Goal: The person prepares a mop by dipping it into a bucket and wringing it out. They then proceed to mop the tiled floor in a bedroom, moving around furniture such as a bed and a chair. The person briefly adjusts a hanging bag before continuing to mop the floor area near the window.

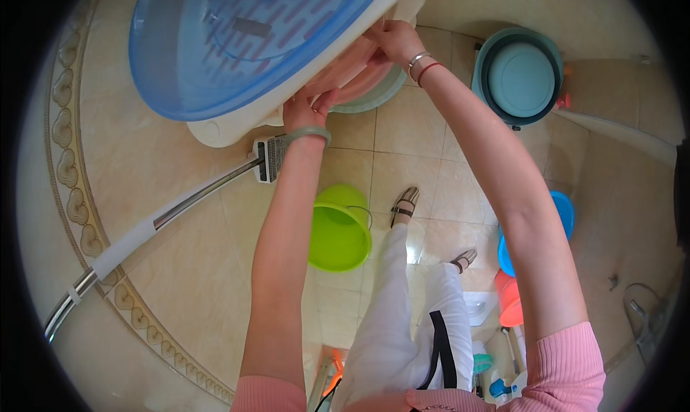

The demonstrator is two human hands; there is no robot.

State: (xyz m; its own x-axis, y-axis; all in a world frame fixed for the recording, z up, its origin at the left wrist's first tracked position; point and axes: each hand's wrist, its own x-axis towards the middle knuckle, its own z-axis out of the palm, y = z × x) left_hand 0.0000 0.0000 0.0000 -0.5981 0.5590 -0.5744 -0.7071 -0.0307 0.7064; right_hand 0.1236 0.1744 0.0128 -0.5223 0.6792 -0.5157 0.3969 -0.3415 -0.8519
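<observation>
— Beige floor tiles [402, 160] fill the room below. What does the person have in hand?

— A stack of basins held up near head height. A big blue basin [237, 45] lies tilted over a white tub [223, 128], and a pink basin [359, 74] sits just beside the blue one, with a pale green rim under it.

— And the grip?

— The left hand [307, 110] is curled closed on the edge where the pink basin meets the white tub, just below the blue basin. The right hand [392, 38] is closed on the pink basin's upper edge, to the right of the blue basin. Exactly what each finger pinches cannot be told.

— How far along does it look?

— Probably midway: the basins are lifted off the floor but are not yet apart or set down anywhere.

— What lies around?

— Well below the blue basin stands a lime green bucket [339, 229]. A teal basin [519, 78] sits to the blue basin's right, a metal rail [180, 204] runs under it at lower left, and more blue and orange basins [507, 268] lie far down to the right.
</observation>
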